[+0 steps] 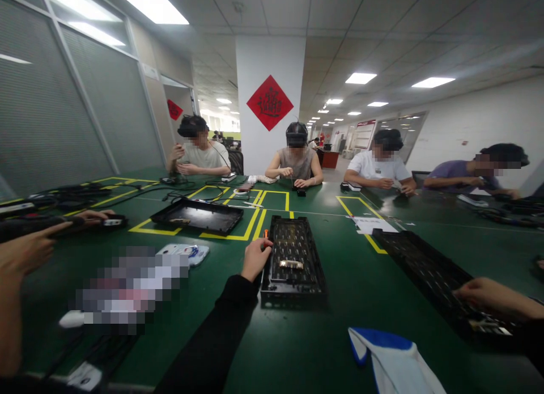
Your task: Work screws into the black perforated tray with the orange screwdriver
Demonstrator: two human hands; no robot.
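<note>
A black plastic tray (293,288) lies in front of me, with rows of small upright metal pins inside and a gold-coloured metal piece (291,264) on top of them. My left hand (255,261) is closed over the tray's left wall. Just beyond its fingers shows a small orange object (266,233), its kind unclear. At the right, my right hand (497,296) hangs over a second long black tray (419,265), fingertips pinched together; what they hold, if anything, is too small to make out. Shiny metal pieces (488,327) lie at that tray's near end.
A blue and white cloth-like item (395,357) lies at the near right. Another black tray (198,217) and a plastic packet (187,253) lie to the left. A co-worker's hand (29,249) points at the far left. Several people sit across the green table (340,269).
</note>
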